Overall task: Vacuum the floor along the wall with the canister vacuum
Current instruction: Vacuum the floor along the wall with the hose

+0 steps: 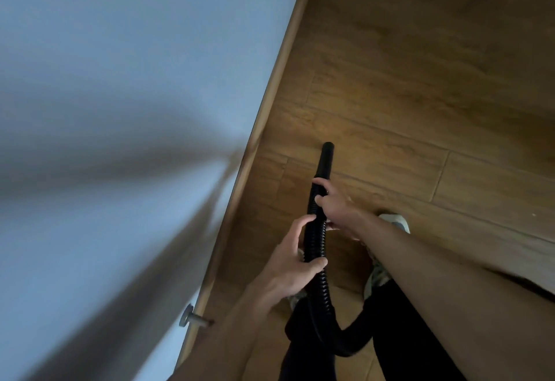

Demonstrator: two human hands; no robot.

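— Wall (120, 80) takes the whole left side and wooden floor (420, 65) the right, with the skirting board (279, 80) running between them. Where is the vacuum?
— The canister is out of view. Only the black ribbed hose (315, 239) shows, rising from between the legs. Its plain tube nozzle (326, 155) points down at the boards, near the skirting but not against it.
— And the hands?
— Both are wrapped round the hose. The right hand (333, 203) is higher, at the cuff where the nozzle begins. The left hand (288, 266) is just below, fingers and thumb curled about the ribs.
— So how is it done well?
— I would steer the tip with the upper hand into the seam where floor meets skirting. Hold it low and draw it slowly along, the lower hand feeding slack. Mind the small metal door stop (192, 317) low on the wall, and the shoe (396, 221).
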